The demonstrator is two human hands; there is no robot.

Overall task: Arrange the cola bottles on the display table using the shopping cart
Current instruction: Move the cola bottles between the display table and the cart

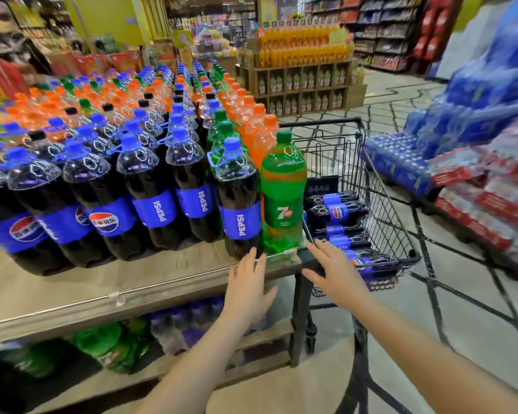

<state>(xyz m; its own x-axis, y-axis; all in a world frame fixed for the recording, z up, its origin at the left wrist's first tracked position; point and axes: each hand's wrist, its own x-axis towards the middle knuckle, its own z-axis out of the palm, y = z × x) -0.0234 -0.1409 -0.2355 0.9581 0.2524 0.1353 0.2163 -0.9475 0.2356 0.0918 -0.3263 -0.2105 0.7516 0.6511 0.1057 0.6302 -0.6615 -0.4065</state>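
Left hand and right hand: each grip wide, holding nothing, near the counter corner beside the shopping cart of cola bottles.

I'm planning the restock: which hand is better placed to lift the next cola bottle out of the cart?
Right. The right hand hovers open just above the cola bottles lying in the shopping cart; the left hand is over the display table.

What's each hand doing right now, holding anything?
Left hand: open, fingers straight, holding nothing, near the base of the Pepsi bottle.
Right hand: open, fingers spread, holding nothing, in front of the shopping cart.
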